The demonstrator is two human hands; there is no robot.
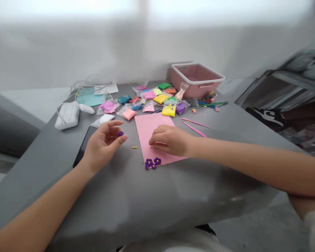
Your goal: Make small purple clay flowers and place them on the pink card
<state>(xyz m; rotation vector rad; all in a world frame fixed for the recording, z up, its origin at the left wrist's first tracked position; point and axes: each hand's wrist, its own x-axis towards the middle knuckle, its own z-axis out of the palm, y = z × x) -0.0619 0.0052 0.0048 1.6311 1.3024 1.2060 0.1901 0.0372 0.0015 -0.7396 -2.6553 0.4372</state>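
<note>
"Purple lump (120, 133) there, held between the left hand's (102, 147) thumb and curled fingers?"
"Yes, too round to show which way it points. Right hand (173, 140), over the pink sheet (148, 127): open or closed, I can't tell."

The single head view looks forward and down from the near side of the gray surface (136, 199), close above both forearms, taking in the pale wall (94, 52) beyond its far edge.
</note>
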